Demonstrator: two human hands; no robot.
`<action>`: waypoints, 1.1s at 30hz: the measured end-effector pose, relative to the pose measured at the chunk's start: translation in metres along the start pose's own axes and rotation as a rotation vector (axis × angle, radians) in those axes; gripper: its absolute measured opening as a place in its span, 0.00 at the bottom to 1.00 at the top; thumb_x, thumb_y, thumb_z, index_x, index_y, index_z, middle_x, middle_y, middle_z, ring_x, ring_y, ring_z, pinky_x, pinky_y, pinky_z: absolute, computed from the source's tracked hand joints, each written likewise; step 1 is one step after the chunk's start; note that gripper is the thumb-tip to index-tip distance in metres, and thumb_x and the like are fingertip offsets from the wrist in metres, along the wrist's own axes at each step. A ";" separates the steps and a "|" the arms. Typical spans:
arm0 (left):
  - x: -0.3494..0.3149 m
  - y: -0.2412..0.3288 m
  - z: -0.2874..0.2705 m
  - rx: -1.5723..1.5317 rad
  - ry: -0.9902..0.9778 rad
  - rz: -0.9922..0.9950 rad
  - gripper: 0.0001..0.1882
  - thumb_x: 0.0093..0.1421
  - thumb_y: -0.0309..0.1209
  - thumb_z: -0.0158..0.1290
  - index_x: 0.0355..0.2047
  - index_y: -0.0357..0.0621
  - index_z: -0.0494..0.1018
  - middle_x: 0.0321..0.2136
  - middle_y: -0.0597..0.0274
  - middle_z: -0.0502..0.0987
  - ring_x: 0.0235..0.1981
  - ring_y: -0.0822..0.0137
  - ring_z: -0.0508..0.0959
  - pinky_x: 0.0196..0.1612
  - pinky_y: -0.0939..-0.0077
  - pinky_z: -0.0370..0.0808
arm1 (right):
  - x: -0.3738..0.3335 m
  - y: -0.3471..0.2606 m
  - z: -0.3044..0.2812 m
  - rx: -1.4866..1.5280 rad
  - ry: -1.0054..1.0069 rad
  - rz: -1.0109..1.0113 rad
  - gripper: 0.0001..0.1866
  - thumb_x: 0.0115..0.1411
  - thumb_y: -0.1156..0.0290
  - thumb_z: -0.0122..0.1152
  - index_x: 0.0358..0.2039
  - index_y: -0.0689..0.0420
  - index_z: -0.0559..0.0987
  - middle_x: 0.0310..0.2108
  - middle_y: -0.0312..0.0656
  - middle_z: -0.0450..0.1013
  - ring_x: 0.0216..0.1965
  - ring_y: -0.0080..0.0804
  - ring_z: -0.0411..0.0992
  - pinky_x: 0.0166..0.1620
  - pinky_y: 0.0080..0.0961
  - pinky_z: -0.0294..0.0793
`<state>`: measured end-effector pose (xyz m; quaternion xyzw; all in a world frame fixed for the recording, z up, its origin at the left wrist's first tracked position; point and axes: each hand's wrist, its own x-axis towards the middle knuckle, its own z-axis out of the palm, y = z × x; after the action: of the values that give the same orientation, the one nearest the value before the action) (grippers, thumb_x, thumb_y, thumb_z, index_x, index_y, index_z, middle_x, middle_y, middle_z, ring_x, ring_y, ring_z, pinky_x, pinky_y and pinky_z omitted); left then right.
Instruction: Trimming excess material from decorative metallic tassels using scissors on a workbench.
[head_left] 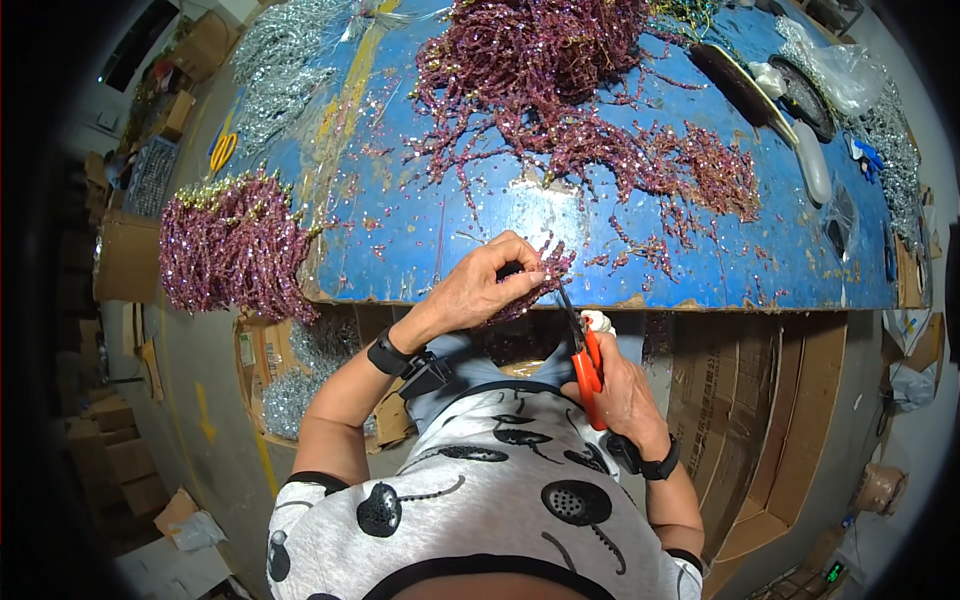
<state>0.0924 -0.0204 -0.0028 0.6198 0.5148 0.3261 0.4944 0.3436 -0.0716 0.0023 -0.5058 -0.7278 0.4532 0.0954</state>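
Note:
My left hand (487,283) pinches a small bunch of glittery pink-purple sprigs (556,266) at the table's front edge. A pair of scissors (588,375) with red handles is gripped in my right hand (622,393), its dark blades pointing up beside the bunch. Some white wrapping shows at my right fingers. Beyond my hands a large heap of the same pink-purple glitter strands (540,60) covers the middle of the blue table (400,240). Loose sprigs (640,250) and glitter bits lie scattered to its right.
Another pink-purple bundle (235,245) hangs over the table's left edge, near yellow-handled scissors (223,151). Silver strands (285,75) lie at the back left. A brush (740,88) sits at the right. Below the table stand cardboard boxes (720,400).

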 end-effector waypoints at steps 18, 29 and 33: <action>-0.002 -0.002 0.000 0.097 -0.039 0.089 0.07 0.61 0.30 0.55 0.33 0.38 0.72 0.38 0.59 0.74 0.43 0.66 0.74 0.51 0.72 0.68 | 0.001 -0.004 0.003 0.060 0.029 -0.003 0.34 0.48 0.66 0.73 0.52 0.56 0.64 0.29 0.52 0.74 0.32 0.57 0.73 0.36 0.42 0.71; -0.002 -0.002 0.000 0.088 -0.053 0.117 0.07 0.60 0.30 0.55 0.33 0.39 0.72 0.38 0.59 0.75 0.43 0.65 0.74 0.50 0.71 0.68 | 0.004 0.002 0.006 0.134 0.064 -0.017 0.26 0.52 0.64 0.69 0.47 0.58 0.67 0.27 0.51 0.74 0.30 0.53 0.73 0.35 0.38 0.71; -0.001 -0.003 -0.001 0.080 -0.051 0.121 0.07 0.60 0.30 0.55 0.33 0.39 0.72 0.38 0.59 0.75 0.43 0.65 0.74 0.50 0.71 0.68 | 0.006 0.005 0.007 0.129 0.067 -0.035 0.24 0.54 0.65 0.67 0.46 0.59 0.68 0.27 0.51 0.74 0.30 0.52 0.73 0.35 0.38 0.72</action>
<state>0.0901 -0.0216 -0.0056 0.6772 0.4763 0.3183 0.4618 0.3399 -0.0704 -0.0068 -0.5008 -0.7021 0.4803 0.1603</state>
